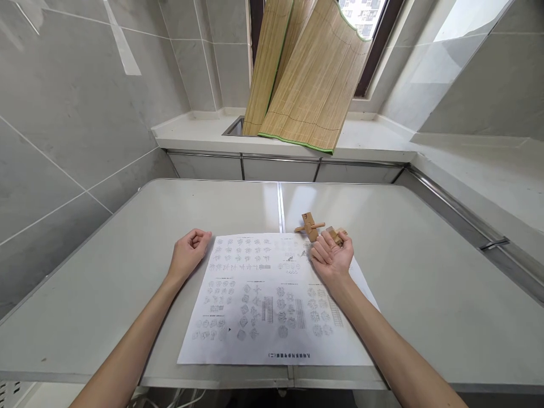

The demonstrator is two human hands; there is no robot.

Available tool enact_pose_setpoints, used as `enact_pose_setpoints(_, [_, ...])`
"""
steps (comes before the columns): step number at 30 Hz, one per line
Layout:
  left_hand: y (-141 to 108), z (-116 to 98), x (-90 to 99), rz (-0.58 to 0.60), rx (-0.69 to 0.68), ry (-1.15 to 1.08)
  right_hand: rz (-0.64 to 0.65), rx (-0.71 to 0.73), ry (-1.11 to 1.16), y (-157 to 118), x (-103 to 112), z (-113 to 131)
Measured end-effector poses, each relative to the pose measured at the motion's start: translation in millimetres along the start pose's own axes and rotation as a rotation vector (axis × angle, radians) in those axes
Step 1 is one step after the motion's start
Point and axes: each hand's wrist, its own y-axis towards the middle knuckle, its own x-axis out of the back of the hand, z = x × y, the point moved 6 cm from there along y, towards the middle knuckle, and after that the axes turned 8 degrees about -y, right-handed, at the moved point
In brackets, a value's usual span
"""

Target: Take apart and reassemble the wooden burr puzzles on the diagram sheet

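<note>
You seem to be between moves. Your left hand [190, 249] is loosely curled shut beside the paper [255, 294] on the tabletop [106, 272]. Your right hand [332, 258] is palm up, fingers curled in, near the wood bits [335, 234]; I can't tell if they touch. The wood cross [310, 226] sits just past the paper. Grabbing it would need open fingers.

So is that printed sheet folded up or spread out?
Spread out. The sheet lies flat on the table, printed side up, the right hand over part of it.
</note>
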Motion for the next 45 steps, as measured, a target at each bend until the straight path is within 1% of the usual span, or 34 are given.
enact_pose_setpoints(2, [-2, -6, -0.3, -0.013, -0.056, 0.059, 0.022, 0.025, -0.055, -2, -9, 3])
enact_pose_setpoints(4, [-6, -14, -4.4, 0.004, -0.142, 0.102, 0.068, 0.055, -0.141, -6, -23, 5])
enact_pose_setpoints(6, [-13, -24, -13.9, 0.061, -0.223, 0.114, 0.137, 0.085, -0.268, -12, -41, 3])
enact_pose_setpoints(8, [-20, -34, -28.4, 0.144, -0.267, 0.1, 0.236, 0.092, -0.388, -22, -59, -4])
enact_pose_setpoints(10, [-28, -44, -49.9, 0.295, -0.25, 0.079, 0.359, 0.001, -0.471, -34, -74, -20])
enact_pose_setpoints(12, [-34, -52, -73.5, 0.457, -0.173, -0.015, 0.479, -0.139, -0.509, -46, -84, -38])
enact_pose_setpoints(13, [-37, -57, -85.2, 0.538, -0.149, -0.096, 0.535, -0.202, -0.51, -52, -88, -45])
enact_pose_setpoints(16, [-51, -76, -119.0, 0.851, -0.112, -0.385, 0.655, -0.343, -0.463, -66, -96, -59])
enact_pose_setpoints(18, [-63, -84, -135.3, 1.042, -0.066, -0.505, 0.725, -0.403, -0.409, -71, -101, -62])
enact_pose_setpoints(19, [-68, -87, -140.7, 1.113, -0.047, -0.555, 0.764, -0.43, -0.379, -74, -103, -63])
enact_pose_setpoints(21, [-78, -89, -147.4, 1.196, -0.015, -0.613, 0.833, -0.48, -0.328, -78, -106, -64])
enact_pose_setpoints(23, [-83, -87, -150.2, 1.212, 0.018, -0.636, 0.864, -0.528, -0.303, -80, -105, -66])
enact_pose_setpoints(25, [-85, -83, -150.8, 1.18, 0.051, -0.64, 0.857, -0.542, -0.292, -79, -103, -68])
enact_pose_setpoints(28, [-84, -79, -150.5, 1.12, 0.082, -0.66, 0.859, -0.515, -0.266, -77, -100, -70])
enact_pose_setpoints(32, [-86, -76, -152.8, 1.085, 0.097, -0.698, 0.822, -0.487, -0.278, -76, -95, -70])
enact_pose_setpoints(35, [-88, -74, -154.0, 1.056, 0.081, -0.763, 0.805, -0.481, -0.326, -78, -94, -71])
enact_pose_setpoints(38, [-84, -68, -151.3, 0.975, 0.076, -0.839, 0.792, -0.499, -0.366, -78, -92, -74])
enact_pose_setpoints(41, [-76, -63, -146.0, 0.868, 0.098, -0.868, 0.705, -0.482, -0.422, -72, -86, -74])
enact_pose_setpoints(43, [-72, -63, -142.5, 0.81, 0.1, -0.876, 0.611, -0.424, -0.472, -65, -82, -70])
enact_pose_setpoints(45, [-69, -63, -140.9, 0.781, 0.099, -0.867, 0.538, -0.362, -0.5, -60, -80, -65])
